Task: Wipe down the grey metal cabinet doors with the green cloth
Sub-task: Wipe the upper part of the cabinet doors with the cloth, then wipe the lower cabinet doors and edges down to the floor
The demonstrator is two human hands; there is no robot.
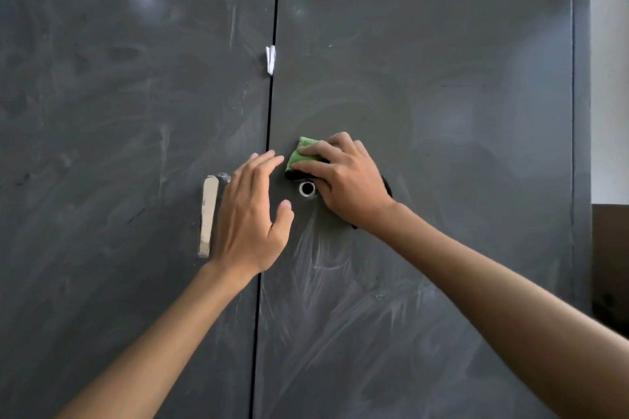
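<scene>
**A firm grip, an open palm**

Head view: the right hand (343,180), fingers curled, grips the green cloth (302,154) against the inner edge of the right door (442,105), just above a round lock (307,189). The left hand (248,214), fingers straight, holds nothing beside the handle (208,214).

Dark grey metal cabinet doors (442,78) carry whitish swirled smears. The small fuzzy cloth (301,155) is bright green; the bar handle (207,214), cream.

Nothing can be read: the doors (442,78), the cloth (301,150), the handle (208,214) and the white slip (270,59) in the seam bear no legible text, label, brand or number.
</scene>
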